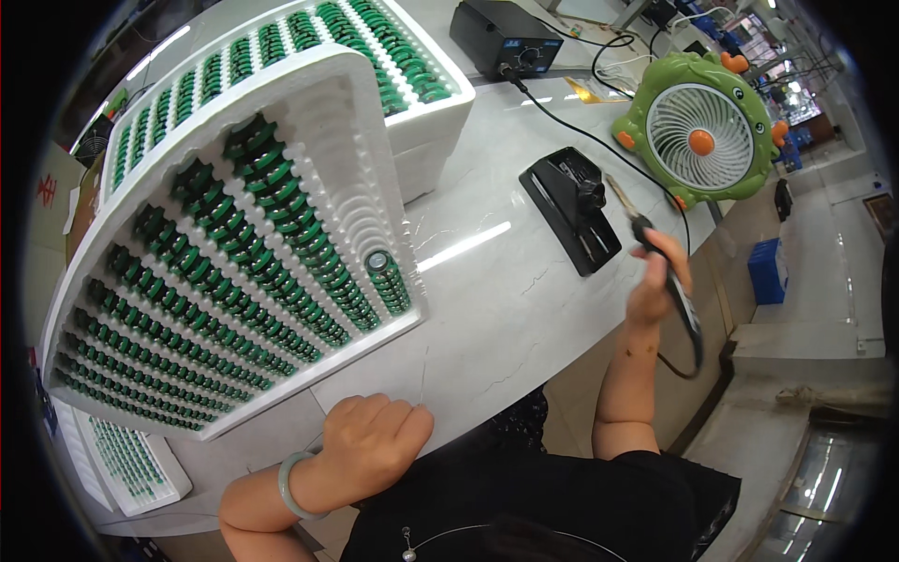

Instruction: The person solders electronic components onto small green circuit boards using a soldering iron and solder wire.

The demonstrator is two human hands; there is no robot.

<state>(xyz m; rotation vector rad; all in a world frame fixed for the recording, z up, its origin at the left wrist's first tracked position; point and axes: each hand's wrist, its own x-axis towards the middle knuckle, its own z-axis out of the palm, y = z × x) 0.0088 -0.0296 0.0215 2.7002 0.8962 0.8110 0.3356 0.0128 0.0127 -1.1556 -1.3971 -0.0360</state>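
My right hand (658,281) is closed around the handle of a soldering iron (641,226). The iron's tip points up and away, beside a black soldering iron stand (573,208) on the table. At the table's near edge, my left hand (375,438) is closed, with a thin wire (424,379), which looks like solder, rising from its fingers. Just beyond that hand a large white foam tray (373,342) stands tilted, filled with rows of small green round parts (290,211). At its right end, one short row of these parts (386,284) sits apart.
Behind the tilted tray is another white foam box (431,140) of green parts. A black soldering station (506,39) stands at the back, its cable running to the iron. A green fan (700,140) is at the far right. Another foam tray (126,464) lies lower left.
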